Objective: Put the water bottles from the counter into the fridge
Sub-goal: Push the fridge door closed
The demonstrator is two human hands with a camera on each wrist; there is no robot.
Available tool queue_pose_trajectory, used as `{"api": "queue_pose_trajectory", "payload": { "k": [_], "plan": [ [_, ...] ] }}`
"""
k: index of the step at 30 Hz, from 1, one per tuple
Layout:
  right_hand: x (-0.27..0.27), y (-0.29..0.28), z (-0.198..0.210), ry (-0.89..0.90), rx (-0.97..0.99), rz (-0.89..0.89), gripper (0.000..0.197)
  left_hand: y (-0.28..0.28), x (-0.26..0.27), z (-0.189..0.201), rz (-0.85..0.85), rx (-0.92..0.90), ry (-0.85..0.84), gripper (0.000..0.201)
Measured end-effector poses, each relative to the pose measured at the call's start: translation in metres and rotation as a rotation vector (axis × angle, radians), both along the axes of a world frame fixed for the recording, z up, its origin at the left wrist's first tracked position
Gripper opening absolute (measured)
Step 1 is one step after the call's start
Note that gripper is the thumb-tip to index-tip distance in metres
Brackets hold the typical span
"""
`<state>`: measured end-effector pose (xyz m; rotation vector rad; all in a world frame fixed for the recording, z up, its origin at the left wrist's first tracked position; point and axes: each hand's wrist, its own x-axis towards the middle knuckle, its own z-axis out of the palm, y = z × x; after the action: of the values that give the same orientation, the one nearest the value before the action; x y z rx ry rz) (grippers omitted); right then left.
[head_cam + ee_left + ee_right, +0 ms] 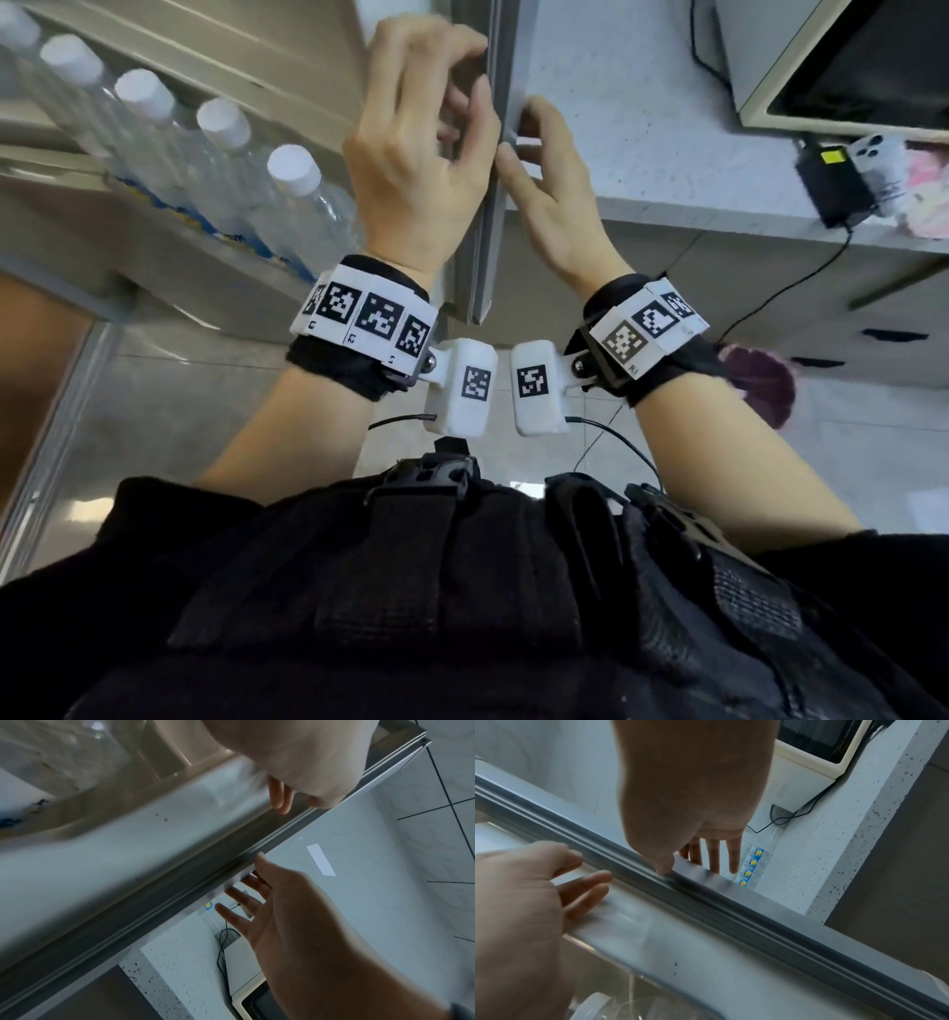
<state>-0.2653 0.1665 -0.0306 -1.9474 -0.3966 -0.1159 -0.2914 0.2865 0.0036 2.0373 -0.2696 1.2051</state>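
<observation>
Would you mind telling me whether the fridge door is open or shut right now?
Open: the fridge door shows edge-on, and the water bottles on its inner shelf are visible.

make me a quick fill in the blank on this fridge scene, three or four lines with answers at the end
1. The bottles in the door shelf have caps coloured ____.
2. Both hands are at the edge of the fridge ____.
3. The right hand holds ____.
4. The bottles left on the counter carry blue and ____ labels.

Missing words: white; door; nothing; yellow
</observation>
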Motion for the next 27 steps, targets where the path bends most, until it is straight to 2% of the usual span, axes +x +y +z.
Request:
{"api": "queue_pose_trajectory", "payload": {
  "k": [3, 9, 12, 16, 19, 22, 25, 27],
  "plan": [
    [-0.014, 0.001, -0.002, -0.013, 0.010, 0.083, 0.037, 0.002, -0.018, -0.002, 0.067, -0.037, 0.024, 0.017],
    [-0.050, 0.016, -0.001, -0.051, 0.038, 0.270, 0.023, 0.009, -0.078, -0.010, 0.334, -0.080, 0.033, 0.055],
    [-0.069, 0.032, -0.003, -0.061, 0.056, 0.370, 0.020, 0.022, -0.106, -0.015, 0.514, -0.090, 0.018, 0.071],
    [-0.091, 0.062, -0.005, -0.067, 0.076, 0.495, 0.019, 0.052, -0.139, -0.020, 0.623, -0.206, 0.094, 0.082],
    [-0.107, 0.094, -0.005, -0.083, 0.079, 0.577, 0.016, 0.077, -0.161, -0.022, 0.760, -0.204, 0.118, 0.089],
    [-0.119, 0.133, -0.004, -0.064, 0.086, 0.658, 0.012, 0.109, -0.180, -0.026, 0.850, -0.208, 0.076, 0.087],
    [-0.132, 0.181, -0.003, -0.054, 0.083, 0.730, 0.005, 0.151, -0.201, -0.031, 0.862, -0.179, 0.013, 0.064],
    [-0.141, 0.216, -0.003, -0.044, 0.088, 0.750, 0.009, 0.183, -0.215, -0.032, 0.872, -0.184, 0.022, 0.058]
  ]
}}
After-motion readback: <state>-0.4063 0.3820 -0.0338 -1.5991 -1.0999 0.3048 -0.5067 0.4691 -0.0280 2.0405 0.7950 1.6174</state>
